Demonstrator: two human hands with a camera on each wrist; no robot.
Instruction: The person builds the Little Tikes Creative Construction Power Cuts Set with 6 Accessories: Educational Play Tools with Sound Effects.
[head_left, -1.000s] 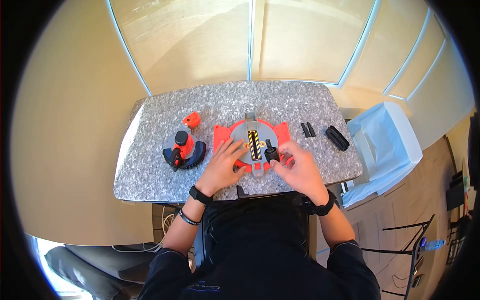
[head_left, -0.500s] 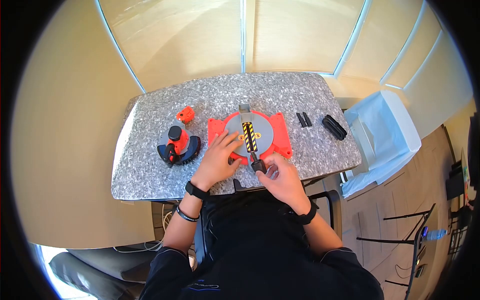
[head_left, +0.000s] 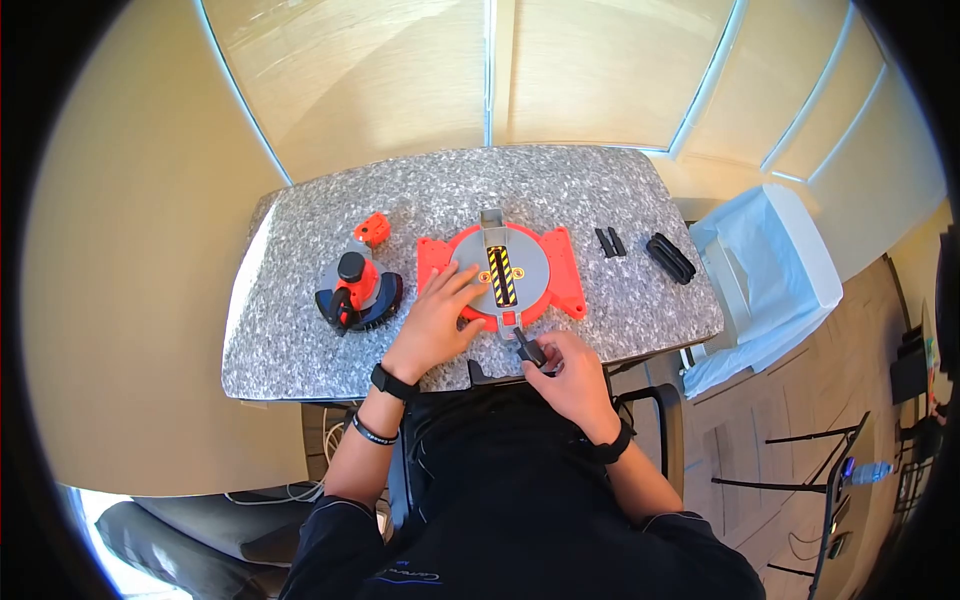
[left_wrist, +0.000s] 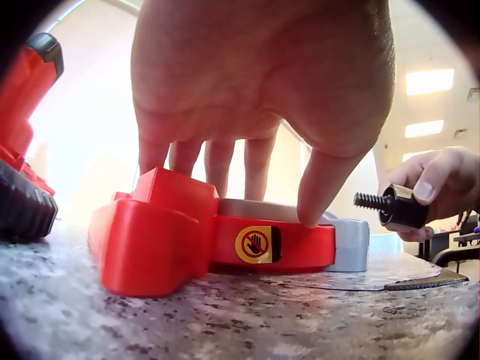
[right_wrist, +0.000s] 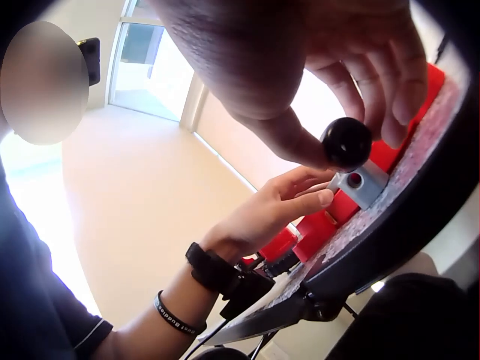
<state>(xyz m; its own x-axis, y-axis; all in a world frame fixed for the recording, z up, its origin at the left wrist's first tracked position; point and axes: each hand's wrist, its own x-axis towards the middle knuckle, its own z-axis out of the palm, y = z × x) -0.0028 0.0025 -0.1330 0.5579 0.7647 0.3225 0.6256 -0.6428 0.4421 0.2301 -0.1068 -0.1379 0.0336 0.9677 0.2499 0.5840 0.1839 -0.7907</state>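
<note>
A red base with a grey turntable (head_left: 530,268) lies on the speckled table. The left hand (head_left: 433,322) rests on its left side with fingers spread; in the left wrist view the thumb of that hand (left_wrist: 262,75) touches the red rim. The right hand (head_left: 577,382) pinches a black knob (head_left: 531,350) with a threaded stud, beside the grey front arm. Seen from the left wrist, the knob (left_wrist: 405,208) is apart from the grey end (left_wrist: 351,244), its stud pointing at it. A round hole shows in the grey end (right_wrist: 355,180) in the right wrist view, just below the knob (right_wrist: 347,142).
A red and black saw part (head_left: 357,290) and a red block (head_left: 372,229) stand at the left of the table (head_left: 290,250). Two thin black pieces (head_left: 609,242) and a black oblong part (head_left: 670,258) lie at the right. A lined bin (head_left: 770,270) stands beyond.
The right hand has brought the knob from above the turntable's right side down to the front arm, and its stud has swung from pointing away to toward the arm. The left hand stays on the base.
</note>
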